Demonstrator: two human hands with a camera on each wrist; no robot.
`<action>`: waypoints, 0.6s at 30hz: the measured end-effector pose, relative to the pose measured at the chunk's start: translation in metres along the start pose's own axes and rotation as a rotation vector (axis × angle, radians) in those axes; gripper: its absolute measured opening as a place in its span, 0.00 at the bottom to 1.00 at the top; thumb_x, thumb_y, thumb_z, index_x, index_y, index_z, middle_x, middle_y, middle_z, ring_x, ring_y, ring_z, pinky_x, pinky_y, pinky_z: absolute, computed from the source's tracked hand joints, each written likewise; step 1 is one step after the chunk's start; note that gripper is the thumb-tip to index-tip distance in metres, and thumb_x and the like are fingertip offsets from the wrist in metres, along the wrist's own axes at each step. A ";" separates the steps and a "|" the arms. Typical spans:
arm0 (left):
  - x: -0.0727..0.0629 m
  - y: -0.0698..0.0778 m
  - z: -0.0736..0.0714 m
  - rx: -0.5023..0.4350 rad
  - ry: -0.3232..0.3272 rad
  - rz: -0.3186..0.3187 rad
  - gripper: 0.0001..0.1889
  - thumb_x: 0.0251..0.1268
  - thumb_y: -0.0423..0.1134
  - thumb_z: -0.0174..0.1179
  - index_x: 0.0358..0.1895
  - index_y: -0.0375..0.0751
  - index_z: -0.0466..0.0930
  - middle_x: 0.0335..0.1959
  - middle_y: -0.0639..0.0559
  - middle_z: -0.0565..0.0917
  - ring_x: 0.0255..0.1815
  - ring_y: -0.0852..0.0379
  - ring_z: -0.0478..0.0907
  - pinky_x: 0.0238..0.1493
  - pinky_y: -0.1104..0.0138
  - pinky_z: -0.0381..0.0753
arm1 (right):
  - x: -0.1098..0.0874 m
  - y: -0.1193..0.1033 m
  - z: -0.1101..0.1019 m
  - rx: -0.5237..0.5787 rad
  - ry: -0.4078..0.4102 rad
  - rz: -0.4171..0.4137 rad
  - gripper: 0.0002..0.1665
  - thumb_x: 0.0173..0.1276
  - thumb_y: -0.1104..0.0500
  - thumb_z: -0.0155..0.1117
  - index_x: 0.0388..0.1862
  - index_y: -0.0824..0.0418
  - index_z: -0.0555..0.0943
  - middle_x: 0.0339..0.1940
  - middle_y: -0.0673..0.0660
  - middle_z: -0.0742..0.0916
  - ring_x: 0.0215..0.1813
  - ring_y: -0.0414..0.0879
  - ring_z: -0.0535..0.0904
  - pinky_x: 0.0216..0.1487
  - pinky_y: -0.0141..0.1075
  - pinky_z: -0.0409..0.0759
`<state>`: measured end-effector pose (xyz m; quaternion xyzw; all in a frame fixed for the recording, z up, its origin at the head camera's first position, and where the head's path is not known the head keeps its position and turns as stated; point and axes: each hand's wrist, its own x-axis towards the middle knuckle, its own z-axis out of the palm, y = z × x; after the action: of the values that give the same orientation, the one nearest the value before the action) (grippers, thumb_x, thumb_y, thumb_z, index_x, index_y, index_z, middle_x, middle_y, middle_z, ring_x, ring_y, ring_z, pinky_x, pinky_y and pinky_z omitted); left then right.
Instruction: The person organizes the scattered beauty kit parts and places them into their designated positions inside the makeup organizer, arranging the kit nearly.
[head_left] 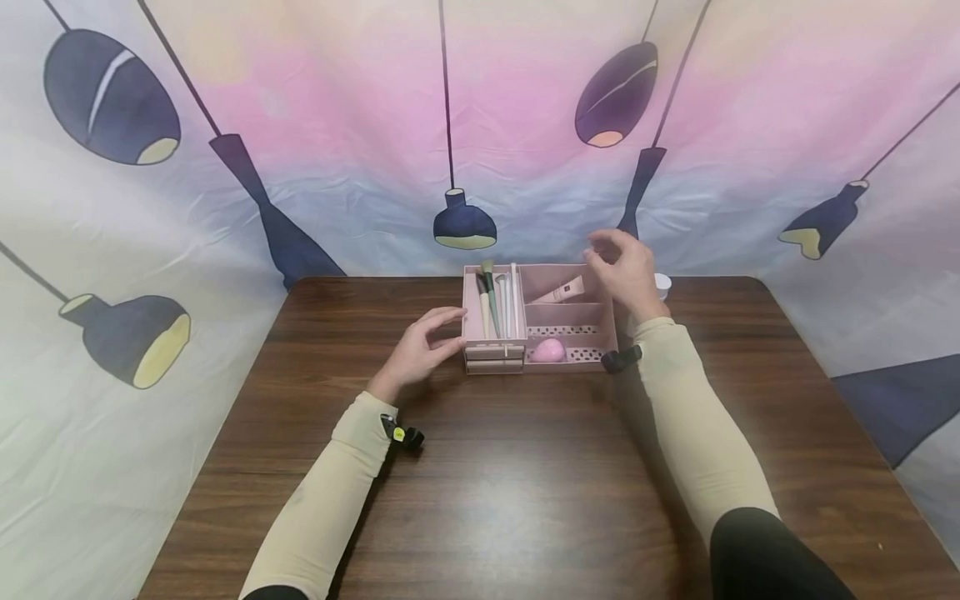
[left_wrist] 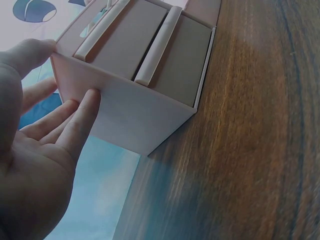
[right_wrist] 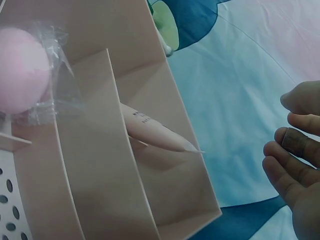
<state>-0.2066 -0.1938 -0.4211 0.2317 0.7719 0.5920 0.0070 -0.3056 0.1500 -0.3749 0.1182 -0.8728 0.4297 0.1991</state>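
A pink desktop organizer (head_left: 577, 315) stands at the far side of the table. My left hand (head_left: 420, 350) is beside its left wall, and in the left wrist view the fingertips (left_wrist: 92, 97) touch that wall with the thumb at the top edge. Over the back right corner hovers my right hand (head_left: 626, 268), fingers loosely bent and holding nothing. Makeup brushes (head_left: 492, 304) lie in the left section, above two drawers (head_left: 493, 358). A pale pink squeeze tube (right_wrist: 155, 131) leans in the back right compartment. In the front one sits a pink makeup sponge (head_left: 547, 350) in clear wrapping.
A small white round container (head_left: 662, 285) stands on the table right of the organizer, partly behind my right wrist. The brown wooden table (head_left: 495, 492) reaches back to a hanging printed cloth (head_left: 360, 167).
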 end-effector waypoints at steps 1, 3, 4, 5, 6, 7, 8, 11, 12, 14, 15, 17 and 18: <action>0.000 0.000 0.000 -0.001 0.000 0.001 0.26 0.64 0.27 0.61 0.65 0.24 0.69 0.65 0.33 0.69 0.67 0.38 0.67 0.62 0.59 0.80 | 0.000 0.000 -0.002 -0.002 0.000 0.000 0.19 0.66 0.54 0.65 0.55 0.58 0.82 0.48 0.60 0.87 0.49 0.55 0.84 0.55 0.46 0.85; 0.000 0.000 0.000 -0.006 -0.002 0.004 0.25 0.65 0.27 0.61 0.65 0.24 0.69 0.65 0.32 0.69 0.67 0.37 0.67 0.63 0.57 0.80 | -0.001 0.000 -0.006 0.010 -0.002 0.003 0.20 0.66 0.55 0.66 0.55 0.59 0.81 0.48 0.62 0.87 0.49 0.55 0.84 0.55 0.46 0.85; 0.000 0.000 0.000 -0.009 -0.002 0.006 0.25 0.64 0.26 0.61 0.65 0.23 0.69 0.65 0.32 0.69 0.67 0.37 0.67 0.63 0.55 0.80 | -0.001 0.000 -0.008 0.011 -0.001 0.007 0.20 0.65 0.54 0.66 0.55 0.60 0.81 0.48 0.62 0.87 0.49 0.56 0.85 0.55 0.46 0.85; 0.000 0.000 0.000 -0.012 -0.002 0.008 0.25 0.64 0.26 0.61 0.64 0.23 0.68 0.64 0.32 0.69 0.67 0.37 0.67 0.63 0.54 0.79 | -0.002 0.000 -0.010 0.013 -0.003 0.011 0.21 0.65 0.54 0.66 0.55 0.60 0.81 0.48 0.62 0.87 0.49 0.56 0.85 0.55 0.46 0.85; 0.000 0.000 0.000 -0.014 -0.002 0.010 0.25 0.64 0.26 0.61 0.64 0.23 0.68 0.64 0.31 0.69 0.67 0.37 0.67 0.63 0.53 0.79 | -0.002 0.001 -0.012 0.013 -0.004 0.019 0.21 0.65 0.54 0.67 0.55 0.60 0.81 0.48 0.62 0.87 0.49 0.56 0.85 0.56 0.46 0.84; 0.000 0.000 0.000 -0.015 -0.003 0.012 0.26 0.64 0.26 0.61 0.64 0.22 0.68 0.64 0.31 0.69 0.67 0.37 0.67 0.63 0.52 0.79 | -0.003 0.001 -0.015 0.011 -0.004 0.027 0.22 0.65 0.53 0.67 0.56 0.60 0.81 0.48 0.61 0.87 0.49 0.55 0.84 0.56 0.46 0.84; 0.000 0.000 0.000 -0.016 -0.003 0.014 0.26 0.64 0.26 0.61 0.64 0.22 0.68 0.64 0.31 0.69 0.67 0.37 0.67 0.64 0.50 0.78 | -0.003 0.002 -0.017 0.012 -0.003 0.029 0.22 0.65 0.53 0.67 0.56 0.60 0.80 0.48 0.61 0.87 0.48 0.55 0.84 0.55 0.46 0.84; 0.001 0.001 0.000 -0.016 -0.004 0.016 0.26 0.64 0.26 0.61 0.64 0.22 0.68 0.64 0.30 0.69 0.67 0.37 0.67 0.64 0.48 0.78 | -0.005 0.006 -0.023 0.010 0.003 0.030 0.22 0.65 0.52 0.67 0.55 0.61 0.81 0.47 0.61 0.87 0.48 0.54 0.84 0.55 0.45 0.84; 0.001 0.001 0.000 -0.016 -0.004 0.017 0.26 0.64 0.26 0.61 0.64 0.22 0.68 0.64 0.30 0.69 0.67 0.36 0.67 0.64 0.47 0.77 | -0.006 0.008 -0.025 0.007 0.006 0.027 0.22 0.65 0.52 0.67 0.55 0.61 0.81 0.47 0.61 0.87 0.49 0.53 0.84 0.56 0.45 0.84; 0.000 0.002 0.000 -0.018 -0.004 0.017 0.26 0.64 0.26 0.61 0.64 0.22 0.68 0.64 0.30 0.69 0.67 0.36 0.67 0.64 0.46 0.77 | -0.007 0.012 -0.030 0.024 0.008 0.018 0.22 0.64 0.53 0.68 0.54 0.61 0.81 0.47 0.62 0.87 0.50 0.53 0.83 0.58 0.45 0.83; 0.000 0.002 0.000 -0.018 -0.004 0.015 0.25 0.64 0.25 0.61 0.64 0.22 0.68 0.64 0.30 0.68 0.67 0.36 0.67 0.64 0.48 0.77 | -0.008 0.013 -0.032 0.035 0.007 0.018 0.22 0.64 0.53 0.68 0.54 0.62 0.81 0.48 0.62 0.86 0.51 0.53 0.82 0.59 0.45 0.83; 0.000 0.002 0.000 -0.017 -0.004 0.010 0.25 0.64 0.26 0.61 0.64 0.22 0.68 0.65 0.31 0.68 0.67 0.36 0.67 0.64 0.51 0.78 | -0.010 0.017 -0.036 0.051 0.009 0.017 0.23 0.63 0.54 0.69 0.55 0.63 0.81 0.49 0.63 0.86 0.53 0.54 0.81 0.61 0.46 0.82; 0.000 0.003 0.000 -0.013 -0.003 0.008 0.25 0.64 0.26 0.61 0.64 0.23 0.68 0.65 0.31 0.68 0.67 0.36 0.67 0.64 0.52 0.79 | -0.012 0.018 -0.038 0.060 0.009 0.016 0.23 0.63 0.55 0.69 0.55 0.64 0.81 0.49 0.64 0.86 0.53 0.54 0.81 0.62 0.46 0.82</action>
<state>-0.2058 -0.1928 -0.4188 0.2357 0.7670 0.5967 0.0074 -0.2923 0.1919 -0.3716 0.1150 -0.8596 0.4576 0.1960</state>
